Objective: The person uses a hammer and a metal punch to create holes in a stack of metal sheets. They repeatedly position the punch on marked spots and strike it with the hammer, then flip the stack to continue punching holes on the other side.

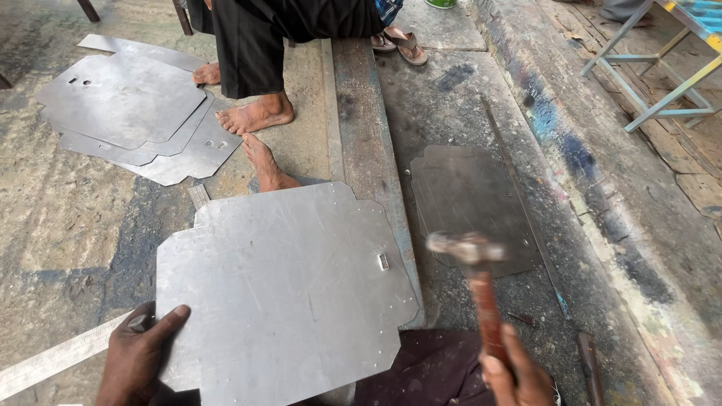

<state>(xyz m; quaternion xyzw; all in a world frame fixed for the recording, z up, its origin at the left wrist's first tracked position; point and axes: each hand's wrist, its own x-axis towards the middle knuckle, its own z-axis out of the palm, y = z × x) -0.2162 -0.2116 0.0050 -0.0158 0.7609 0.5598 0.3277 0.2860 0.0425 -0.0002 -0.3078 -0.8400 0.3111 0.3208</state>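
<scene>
A cut sheet-metal panel (286,286) with clipped corners lies flat in front of me, its right edge over a long steel bar (365,128) on the floor. My left hand (139,353) presses on the panel's lower left edge, thumb on top. My right hand (515,372) grips the reddish handle of a hammer (474,259), whose head is blurred in the air just right of the panel. A small slot (383,261) sits near the panel's right edge.
A dark metal sheet (470,203) lies to the right. A stack of similar panels (128,113) rests at the upper left. Another person's bare feet (259,135) stand beyond my panel. A steel ruler (53,361) lies at lower left, a metal frame (662,60) at upper right.
</scene>
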